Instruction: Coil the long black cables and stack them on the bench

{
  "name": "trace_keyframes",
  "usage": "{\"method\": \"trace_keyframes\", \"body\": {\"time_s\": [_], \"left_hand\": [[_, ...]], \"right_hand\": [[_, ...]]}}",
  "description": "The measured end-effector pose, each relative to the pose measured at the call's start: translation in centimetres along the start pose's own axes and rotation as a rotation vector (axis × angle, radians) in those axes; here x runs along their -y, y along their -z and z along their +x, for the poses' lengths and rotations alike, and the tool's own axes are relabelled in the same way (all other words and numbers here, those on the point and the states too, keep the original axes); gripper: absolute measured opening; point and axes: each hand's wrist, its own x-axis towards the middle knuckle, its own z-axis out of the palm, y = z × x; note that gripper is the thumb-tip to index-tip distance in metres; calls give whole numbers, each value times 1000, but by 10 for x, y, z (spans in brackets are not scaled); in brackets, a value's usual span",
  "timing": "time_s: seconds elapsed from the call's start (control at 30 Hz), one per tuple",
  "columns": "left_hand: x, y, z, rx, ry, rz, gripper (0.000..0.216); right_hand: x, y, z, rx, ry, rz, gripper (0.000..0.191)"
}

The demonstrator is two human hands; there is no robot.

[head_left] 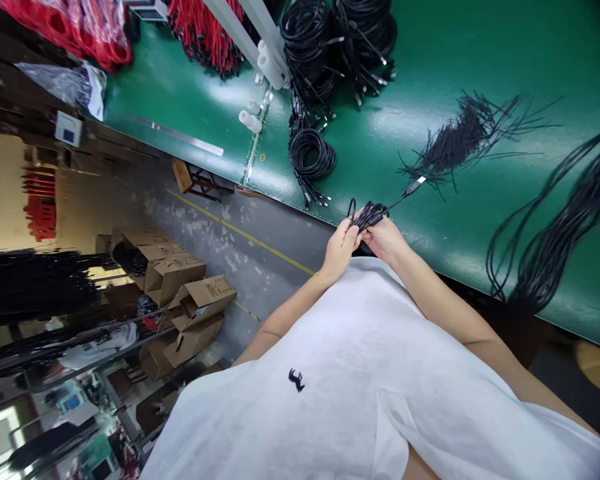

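Note:
A black USB cable [367,217], folded into a small coil, is between my two hands at the table's front edge. My left hand [341,245] is closed around one side of it, with the thumb on top. On the other side, my right hand [386,239] is also closed on the coil, its fingertips partly hidden behind the cable. One end sticks out to the upper right, and its connector [413,187] lies near a pile of short black ties [457,137]. Left of my hands, a round coil of black cable [313,155] rests on the green table [380,153].
Large bundles of coiled cables [310,47] lie at the back. Loose long black cables [560,227] hang over the edge at right. A steel ruler [180,137], white rollers [250,121] and red-black wires [205,33] are further left. Cardboard boxes [200,300] stand on the floor.

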Motion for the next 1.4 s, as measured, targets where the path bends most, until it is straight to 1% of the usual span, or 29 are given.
{"method": "trace_keyframes", "body": {"time_s": [0.07,0.13,0.2,0.27,0.33,0.4,0.47,0.53,0.63,0.7,0.77,0.83,0.87,0.9,0.97,1.03,1.1,1.17,1.23,1.3,1.4], "left_hand": [[2,2,1,-20,-23,-18,29],[4,4,2,-49,-29,-5,30],[4,5,4,-69,-15,-6,31],[4,4,5,-30,20,-53,29],[4,2,5,64,49,-115,26],[5,1,5,156,48,-110,26],[5,2,6,195,25,-20,27],[7,4,7,207,-5,109,30],[10,6,11,232,-40,267,39],[12,5,15,242,-71,317,42],[13,5,18,249,-102,347,44],[13,5,21,273,-100,382,42],[12,6,22,295,-81,396,40],[11,7,22,330,-49,397,37],[7,9,22,428,35,336,31],[3,11,21,541,137,195,25],[2,12,19,607,226,27,19],[2,12,18,616,274,-101,16],[2,11,19,601,285,-185,24],[0,10,19,586,284,-240,32],[-5,9,20,582,303,-274,34]], "right_hand": [[-1,7,-8,59,-12,-46,31],[-3,16,-18,77,-24,-127,33],[-6,24,-26,48,-17,-224,33],[-6,29,-29,-15,51,-372,27],[-5,30,-28,-82,165,-575,23],[-2,29,-26,-118,257,-788,26],[2,30,-27,-113,327,-993,27],[6,31,-33,-93,410,-1225,27],[15,33,-43,-58,569,-1640,30],[23,32,-45,9,726,-1902,34],[34,32,-40,147,962,-2063,35],[44,33,-32,357,1207,-2102,32],[49,34,-28,468,1293,-2098,31],[53,36,-25,573,1337,-2093,31],[59,40,-20,738,1337,-2091,30],[64,43,-20,827,1310,-2096,29],[69,42,-22,877,1318,-2104,25],[75,38,-25,910,1344,-2146,19],[79,32,-29,935,1369,-2221,18],[82,25,-31,953,1391,-2305,18],[84,19,-34,997,1408,-2400,20]]}}
